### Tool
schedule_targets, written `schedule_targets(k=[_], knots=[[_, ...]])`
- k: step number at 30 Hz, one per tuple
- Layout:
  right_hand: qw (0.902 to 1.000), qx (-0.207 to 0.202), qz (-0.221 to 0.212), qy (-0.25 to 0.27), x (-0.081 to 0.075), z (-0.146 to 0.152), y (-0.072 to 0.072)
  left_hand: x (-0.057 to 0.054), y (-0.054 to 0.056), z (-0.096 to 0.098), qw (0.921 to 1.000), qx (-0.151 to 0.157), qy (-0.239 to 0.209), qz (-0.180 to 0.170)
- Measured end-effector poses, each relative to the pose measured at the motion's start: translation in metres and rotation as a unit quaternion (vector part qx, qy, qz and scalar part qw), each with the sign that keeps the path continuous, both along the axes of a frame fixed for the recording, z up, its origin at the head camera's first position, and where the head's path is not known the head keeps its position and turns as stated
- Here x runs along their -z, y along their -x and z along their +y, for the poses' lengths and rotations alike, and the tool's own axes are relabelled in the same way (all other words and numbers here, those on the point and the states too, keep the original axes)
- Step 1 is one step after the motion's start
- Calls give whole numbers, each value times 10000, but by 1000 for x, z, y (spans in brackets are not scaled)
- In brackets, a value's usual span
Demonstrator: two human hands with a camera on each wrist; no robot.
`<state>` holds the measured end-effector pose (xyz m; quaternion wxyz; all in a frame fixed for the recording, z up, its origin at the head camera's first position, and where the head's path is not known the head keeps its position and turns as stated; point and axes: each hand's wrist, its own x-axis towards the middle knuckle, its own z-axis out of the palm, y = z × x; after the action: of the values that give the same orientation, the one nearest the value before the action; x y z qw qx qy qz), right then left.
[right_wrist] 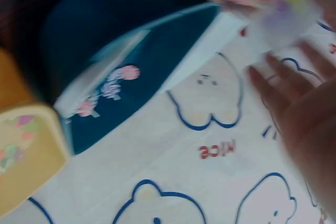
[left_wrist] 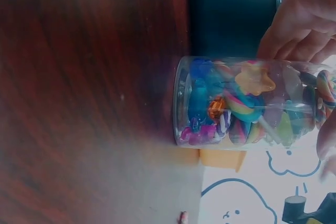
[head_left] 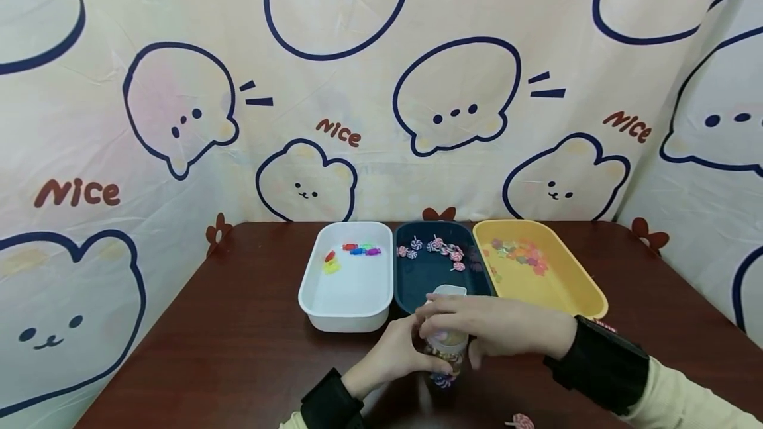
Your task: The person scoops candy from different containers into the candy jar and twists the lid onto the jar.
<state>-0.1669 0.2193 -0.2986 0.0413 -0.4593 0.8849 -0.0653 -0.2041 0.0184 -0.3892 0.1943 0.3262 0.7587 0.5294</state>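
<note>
A clear jar (head_left: 448, 347) full of colourful candy-like pieces stands upright over the near table. My left hand (head_left: 398, 353) grips it from the left, with the thumb across its front. Over the jar's upper part reaches my right hand (head_left: 491, 324), its fingers fairly straight and close to the rim; the right wrist view (right_wrist: 310, 114) is blurred, and contact is hard to judge. Behind the fingers a clear whitish lid-like piece (head_left: 450, 290) shows. Inside the jar (left_wrist: 247, 103) are a yellow star, striped swirls and shiny beads.
Three trays stand side by side: white (head_left: 346, 303) with bright pieces, dark blue (head_left: 411, 283) with small lollipops, yellow (head_left: 566, 286) with pastel pieces. One pink-striped lollipop (head_left: 522, 421) lies at the near table edge. A patterned curtain (head_left: 381, 177) hangs behind the brown table (head_left: 238, 349).
</note>
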Motion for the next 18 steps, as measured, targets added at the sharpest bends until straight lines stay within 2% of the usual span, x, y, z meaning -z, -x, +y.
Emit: schedule_targets(k=[3, 6, 8, 10, 13, 17, 18], knots=[[9976, 616, 295, -143, -1, -4, -3, 6, 4, -1, 10000, 31, -8, 75], [9938, 933, 539, -260, -2, -9, -5, 30, 18, 0, 9993, 141, -19, 348], [9944, 945, 407, -240, -4, -10, -4, 37, 23, 0, 9990, 178, -39, 396], [9961, 866, 101, -158, -6, -9, -2, 40, 25, 0, 9985, 265, 22, 486], [9975, 637, -320, -37, -10, -6, 0, 21, 14, -1, 9995, 202, 27, 220], [9966, 379, -725, 18, -13, -3, 0, 3, 1, -1, 10000, -13, 40, 19], [9962, 343, -806, 6, -13, -3, 0, 1, 0, -1, 10000, -29, 44, 8]])
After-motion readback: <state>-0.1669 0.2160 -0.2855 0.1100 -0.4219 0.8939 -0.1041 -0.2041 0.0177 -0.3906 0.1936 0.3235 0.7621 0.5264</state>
